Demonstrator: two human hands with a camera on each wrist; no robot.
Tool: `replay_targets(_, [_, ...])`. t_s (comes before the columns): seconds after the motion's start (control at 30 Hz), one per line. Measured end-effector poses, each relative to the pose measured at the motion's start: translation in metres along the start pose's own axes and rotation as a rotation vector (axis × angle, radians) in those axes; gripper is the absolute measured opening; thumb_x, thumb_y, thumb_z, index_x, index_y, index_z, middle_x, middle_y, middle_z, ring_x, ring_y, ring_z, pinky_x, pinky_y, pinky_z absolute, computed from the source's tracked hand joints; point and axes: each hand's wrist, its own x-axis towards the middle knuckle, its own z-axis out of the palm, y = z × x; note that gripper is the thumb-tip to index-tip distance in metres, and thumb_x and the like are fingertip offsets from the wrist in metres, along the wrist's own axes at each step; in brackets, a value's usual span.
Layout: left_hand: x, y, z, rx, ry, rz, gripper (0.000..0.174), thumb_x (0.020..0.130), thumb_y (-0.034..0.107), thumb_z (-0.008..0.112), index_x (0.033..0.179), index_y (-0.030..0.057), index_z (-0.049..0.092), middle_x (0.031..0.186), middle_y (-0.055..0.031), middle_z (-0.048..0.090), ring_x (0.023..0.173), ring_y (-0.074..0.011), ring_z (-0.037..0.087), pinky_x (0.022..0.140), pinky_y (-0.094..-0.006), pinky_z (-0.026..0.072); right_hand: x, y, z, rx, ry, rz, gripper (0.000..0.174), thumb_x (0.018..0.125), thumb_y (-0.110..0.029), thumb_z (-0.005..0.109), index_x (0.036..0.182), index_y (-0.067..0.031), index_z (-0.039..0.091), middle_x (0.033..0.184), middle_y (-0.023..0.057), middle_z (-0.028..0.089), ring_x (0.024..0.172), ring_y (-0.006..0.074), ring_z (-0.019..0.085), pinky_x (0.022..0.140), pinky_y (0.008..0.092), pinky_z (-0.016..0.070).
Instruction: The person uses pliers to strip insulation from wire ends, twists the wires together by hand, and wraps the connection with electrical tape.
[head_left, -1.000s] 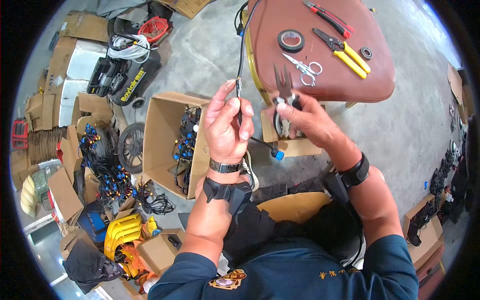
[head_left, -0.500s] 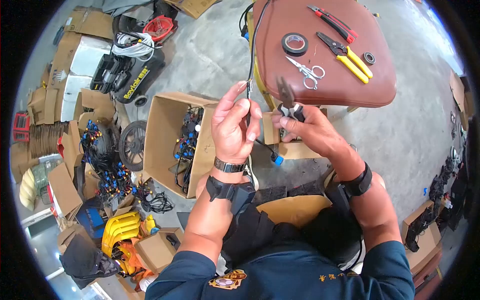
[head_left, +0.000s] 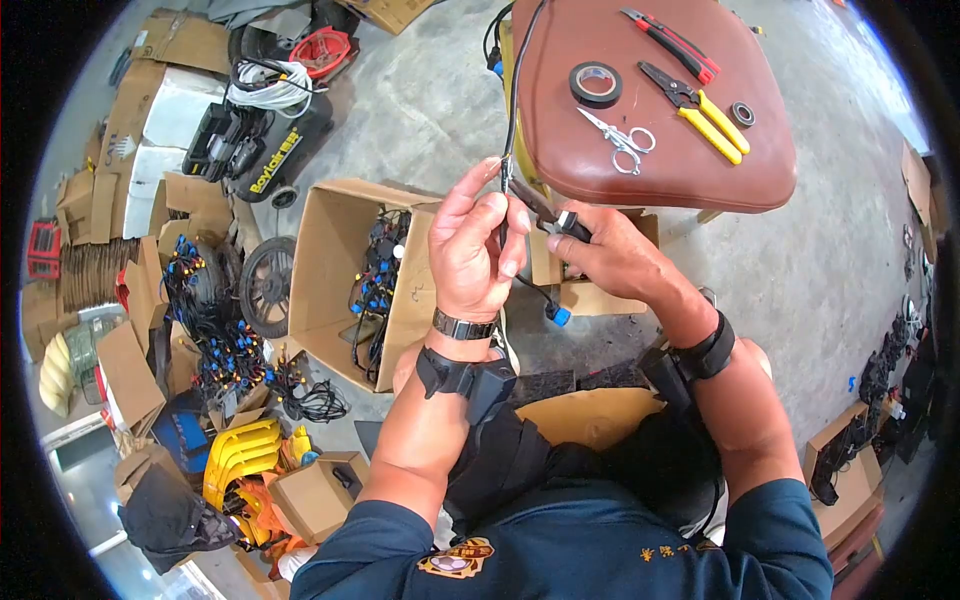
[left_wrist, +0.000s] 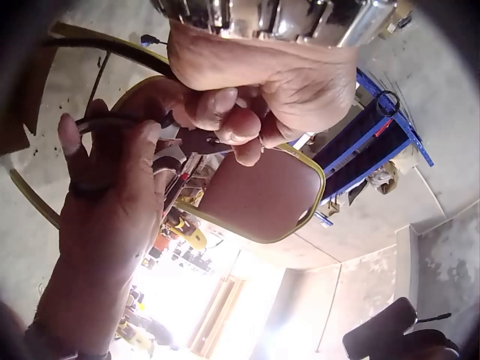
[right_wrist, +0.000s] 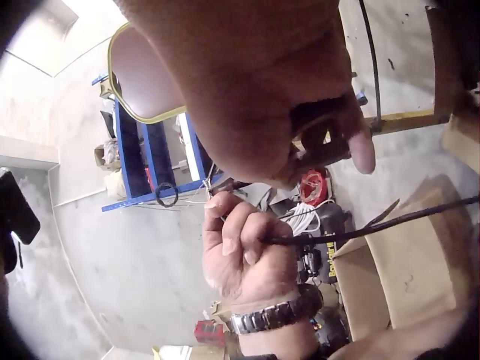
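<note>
My left hand [head_left: 465, 245] pinches a black cable [head_left: 514, 100] between thumb and fingers, just below a section where wire strands show. The cable runs up past the stool's edge, and a blue connector [head_left: 558, 316] hangs below the hand. A pair of pliers [head_left: 537, 207] is gripped in my right hand [head_left: 622, 250], tips right at the strands above the left fingertips. In the left wrist view, the plier head [left_wrist: 201, 141] reaches the left fingers. From the right wrist, the left hand [right_wrist: 251, 244] shows curled round the cable; the right hand mostly hides the pliers.
On the brown stool [head_left: 560, 160] lie scissors [head_left: 622, 145], black tape [head_left: 598, 101], yellow-handled wire strippers [head_left: 710, 125], a red-black utility knife [head_left: 672, 45] and a metal ring [head_left: 741, 113]. A cardboard box [head_left: 325, 270] of cables stands left; a black compressor [head_left: 275, 155] is behind it.
My right hand has brought the pliers left, from beside the stool's front edge to the cable's strands. My left hand still pinches the cable, slightly further right in view.
</note>
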Motion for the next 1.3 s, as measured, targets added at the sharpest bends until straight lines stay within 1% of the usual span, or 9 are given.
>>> replay_targets(0.13, [0.000,0.003,0.000,0.016,-0.005,0.006,0.037,0.098,0.009,0.049,0.135,0.0084,0.051,0.080,-0.0127,0.063,0.042,-0.0122,0.047,0.038,-0.0239,0.0390,0.000,-0.007,-0.002,0.183,-0.070,0.117,0.040,0.089,-0.018,0.064,0.122,0.0036,0.058,0.090,0.0183,0.067,0.088,0.0231,0.063,0.084,0.0364,0.0474])
replay_targets(0.23, [0.001,0.005,0.002,0.028,-0.004,0.004,0.039,0.098,0.009,0.049,0.136,0.0083,0.050,0.080,-0.0128,0.063,0.041,-0.0120,0.046,0.038,-0.0242,0.0389,0.000,-0.009,-0.006,0.052,-0.065,-0.022,0.042,0.089,-0.018,0.064,0.124,0.0038,0.056,0.098,0.0192,0.067,0.094,0.0228,0.062,0.088,0.0365,0.0463])
replay_targets(0.33, [0.001,0.005,0.001,0.026,-0.012,0.003,0.040,0.097,0.008,0.049,0.138,0.0082,0.048,0.080,-0.0129,0.063,0.041,-0.0117,0.046,0.038,-0.0242,0.0386,0.002,-0.006,-0.003,0.064,-0.017,-0.093,0.045,0.089,-0.018,0.064,0.128,0.0029,0.054,0.106,0.0211,0.066,0.101,0.0255,0.061,0.093,0.0367,0.0450])
replay_targets(0.53, [0.000,0.007,0.001,0.033,-0.011,-0.003,0.042,0.097,0.008,0.049,0.139,0.0077,0.046,0.080,-0.0136,0.063,0.041,-0.0113,0.046,0.037,-0.0230,0.0388,0.007,-0.012,-0.003,0.006,-0.015,-0.117,0.047,0.090,-0.017,0.063,0.132,-0.0001,0.051,0.115,0.0225,0.064,0.109,0.0290,0.061,0.097,0.0377,0.0437])
replay_targets(0.73, [0.001,0.008,0.002,0.030,-0.010,0.005,0.044,0.096,0.008,0.050,0.140,0.0070,0.045,0.080,-0.0148,0.063,0.041,-0.0111,0.047,0.037,-0.0225,0.0395,0.009,-0.015,-0.004,0.052,-0.043,-0.141,0.045,0.091,-0.014,0.061,0.133,-0.0007,0.052,0.115,0.0206,0.064,0.107,0.0262,0.060,0.096,0.0366,0.0438])
replay_targets(0.83, [0.002,0.007,0.000,0.033,-0.019,0.004,0.044,0.096,0.007,0.050,0.140,0.0067,0.045,0.080,-0.0149,0.063,0.040,-0.0112,0.047,0.037,-0.0227,0.0397,0.009,-0.019,-0.005,0.079,-0.073,-0.092,0.045,0.091,-0.013,0.061,0.133,-0.0009,0.052,0.113,0.0194,0.064,0.106,0.0247,0.060,0.096,0.0362,0.0439])
replay_targets(0.93, [0.001,0.007,0.000,0.046,-0.026,0.004,0.044,0.096,0.007,0.050,0.139,0.0065,0.046,0.080,-0.0149,0.063,0.040,-0.0112,0.047,0.037,-0.0228,0.0398,0.011,-0.013,-0.002,0.081,-0.030,-0.128,0.045,0.091,-0.013,0.061,0.133,-0.0009,0.052,0.111,0.0184,0.065,0.104,0.0241,0.060,0.095,0.0366,0.0442])
replay_targets(1.17, [0.000,0.007,0.002,0.035,-0.012,-0.010,0.043,0.096,0.007,0.049,0.139,0.0063,0.046,0.080,-0.0143,0.063,0.039,-0.0110,0.046,0.037,-0.0227,0.0396,0.012,-0.016,-0.008,0.005,-0.050,-0.143,0.042,0.091,-0.016,0.061,0.129,0.0006,0.053,0.108,0.0226,0.064,0.103,0.0294,0.061,0.094,0.0374,0.0450])
replay_targets(1.3, [0.000,0.007,0.005,-0.034,-0.023,-0.012,0.044,0.094,0.005,0.054,0.137,0.0016,0.046,0.079,-0.0147,0.064,0.042,-0.0114,0.046,0.038,-0.0216,0.0376,0.014,-0.009,-0.006,-0.065,-0.025,-0.204,0.041,0.091,-0.018,0.062,0.127,0.0006,0.054,0.110,0.0243,0.062,0.105,0.0341,0.060,0.094,0.0393,0.0449])
